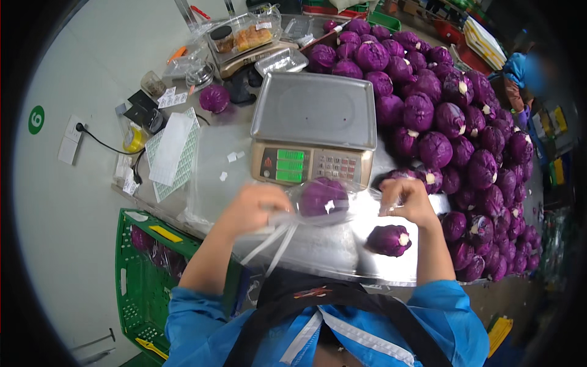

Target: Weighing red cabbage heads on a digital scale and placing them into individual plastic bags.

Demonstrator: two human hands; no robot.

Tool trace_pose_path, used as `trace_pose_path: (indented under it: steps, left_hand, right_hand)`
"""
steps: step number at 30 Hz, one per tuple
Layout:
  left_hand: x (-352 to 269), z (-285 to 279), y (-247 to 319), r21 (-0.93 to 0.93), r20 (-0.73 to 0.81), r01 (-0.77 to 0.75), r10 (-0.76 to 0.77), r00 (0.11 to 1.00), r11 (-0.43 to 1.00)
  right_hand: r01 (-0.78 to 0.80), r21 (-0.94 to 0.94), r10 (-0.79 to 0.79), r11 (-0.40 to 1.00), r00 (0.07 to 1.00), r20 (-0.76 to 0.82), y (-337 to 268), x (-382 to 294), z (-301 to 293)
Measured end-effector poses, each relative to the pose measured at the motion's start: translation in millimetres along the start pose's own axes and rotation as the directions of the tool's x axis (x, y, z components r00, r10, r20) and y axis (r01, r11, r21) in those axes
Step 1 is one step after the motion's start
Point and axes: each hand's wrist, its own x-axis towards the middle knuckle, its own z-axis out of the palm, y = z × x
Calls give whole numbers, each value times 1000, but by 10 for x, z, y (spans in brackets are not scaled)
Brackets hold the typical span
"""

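Note:
A red cabbage sits inside a clear plastic bag, held just above the steel tabletop in front of the scale. My left hand pinches one side of the bag. On the other side, my right hand grips the gathered film with bent fingers. Two pale strips hang below my left hand; I cannot tell whether they belong to the bag. Close below my right hand, a loose red cabbage lies on its side, its pale cut stem facing right.
Behind the bag stands a digital scale with a bare pan. A large cabbage heap covers the right side. Flat plastic bags and papers lie left. Below is a green crate holding bagged cabbages. A person stands far right.

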Motion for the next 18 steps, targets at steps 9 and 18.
trace_pose_path:
  steps: [9, 18]
  left_hand:
    - [-2025, 1498, -792, -636, -140, 371, -574, 807, 677]
    - [-2583, 1914, -752, -449, 391, 727, -618, 683, 520]
  right_hand:
    - [-99, -422, 204, 901, 955, 213, -1, -1805, 1185]
    - [-351, -552, 366, 756, 926, -88, -221, -2305, 2156]
